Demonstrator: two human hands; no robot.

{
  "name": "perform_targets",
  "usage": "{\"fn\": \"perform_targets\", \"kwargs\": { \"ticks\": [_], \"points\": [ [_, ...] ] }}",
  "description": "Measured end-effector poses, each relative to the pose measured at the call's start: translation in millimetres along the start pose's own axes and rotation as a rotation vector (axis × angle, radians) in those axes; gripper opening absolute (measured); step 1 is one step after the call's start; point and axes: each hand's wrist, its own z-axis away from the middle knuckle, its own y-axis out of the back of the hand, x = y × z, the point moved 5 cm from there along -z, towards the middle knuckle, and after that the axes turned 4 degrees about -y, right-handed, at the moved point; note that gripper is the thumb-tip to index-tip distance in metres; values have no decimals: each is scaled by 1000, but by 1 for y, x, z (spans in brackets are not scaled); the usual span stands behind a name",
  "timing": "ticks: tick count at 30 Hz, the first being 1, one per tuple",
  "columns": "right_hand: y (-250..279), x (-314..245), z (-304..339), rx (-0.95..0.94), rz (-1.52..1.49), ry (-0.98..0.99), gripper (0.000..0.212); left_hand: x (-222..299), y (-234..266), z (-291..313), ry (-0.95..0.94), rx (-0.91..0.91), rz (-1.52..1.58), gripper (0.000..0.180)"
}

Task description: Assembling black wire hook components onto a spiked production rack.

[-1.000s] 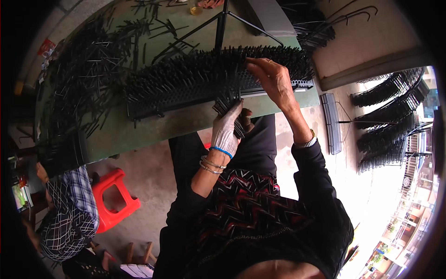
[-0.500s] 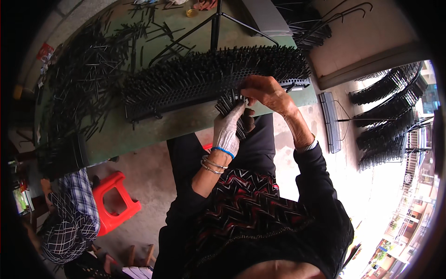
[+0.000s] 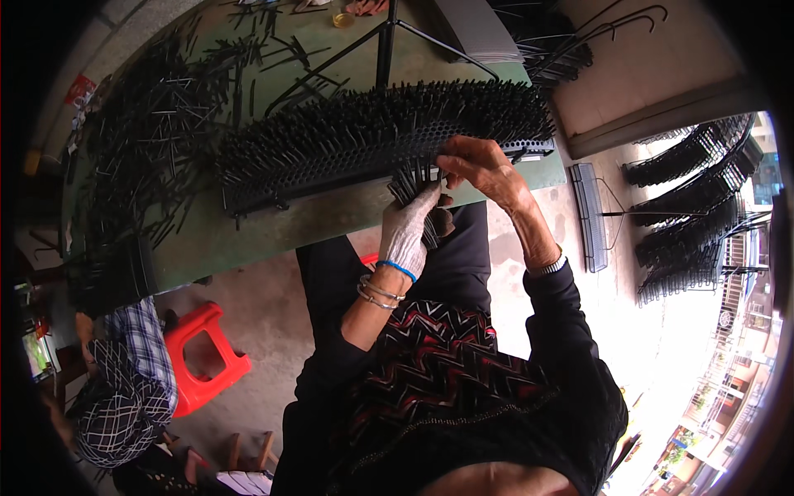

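Observation:
My left hand (image 3: 403, 230), in a white knit glove with bare fingertips, is closed round a bundle of thin black sticks (image 3: 405, 185) in front of the table edge. Bare and bent at the wrist, my right hand (image 3: 486, 172) pinches at the top ends of that bundle, apparently on one stick; its fingertips partly hide it. Just beyond both hands lies a long black perforated panel (image 3: 322, 169), its holes showing along the near side. Dense rows of upright black sticks (image 3: 364, 116) fill the panel's far part.
Loose black sticks (image 3: 165, 116) are heaped on the left of the green table (image 3: 198, 256). A black metal stand (image 3: 385, 50) rises behind the panel. Finished-looking black racks (image 3: 695, 207) hang at right. A red stool (image 3: 203, 360) and a person in checked clothing (image 3: 124, 405) are at lower left.
My right hand has shifted slightly right, its fingers still pinched at the bundle's top. The left hand and bundle have moved only a little to the right.

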Motion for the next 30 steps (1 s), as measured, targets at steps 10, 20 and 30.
{"fn": "perform_targets", "kwargs": {
  "ticks": [10, 20, 30],
  "points": [
    [2, -2, -2, 45, -150, -36, 19, 1, 3, -1, -52, -29, -107, 20],
    [2, 4, -2, -23, -137, -42, 14, 4, 3, -2, -25, -2, -76, 20],
    [37, -37, 8, 526, 189, 212, 10, -13, 15, -21, 156, -34, 180, 21]
  ]
}}
